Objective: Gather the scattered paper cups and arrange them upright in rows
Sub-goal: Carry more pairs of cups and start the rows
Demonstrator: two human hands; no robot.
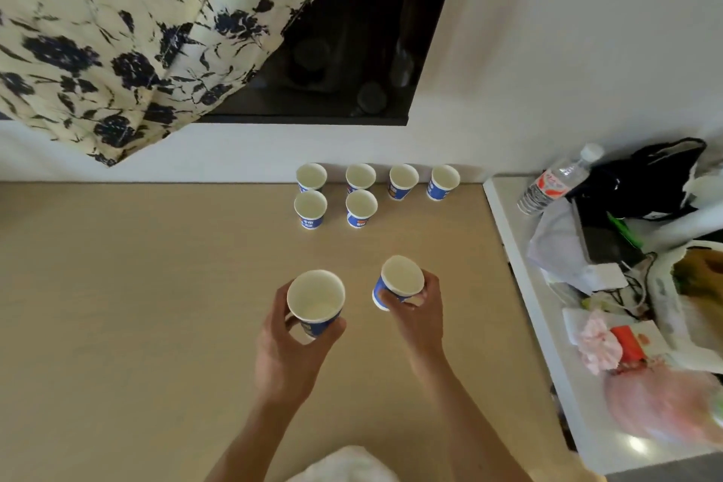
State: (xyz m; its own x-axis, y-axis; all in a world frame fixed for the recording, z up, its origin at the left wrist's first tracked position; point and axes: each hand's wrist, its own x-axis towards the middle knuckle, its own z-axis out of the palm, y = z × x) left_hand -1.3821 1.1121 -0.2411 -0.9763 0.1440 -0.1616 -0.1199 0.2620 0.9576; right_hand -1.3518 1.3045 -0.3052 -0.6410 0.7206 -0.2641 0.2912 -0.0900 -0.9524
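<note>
The left hand [289, 348] curls round an upright cup [316, 297]. The right hand [416, 317] pinches a tilted cup [401, 278] by its wall. Both hands hover over the tabletop [156, 286], nearer the person than the second front-row cup [361, 209]. The two free places appear to lie right of that cup. Best to level the tilted cup first, then lower each straight down, matching the row's spacing without nudging neighbours.

A beige table [156, 305] is carrying six upright paper cups [360, 207], standing in two rows at upper centre.
</note>
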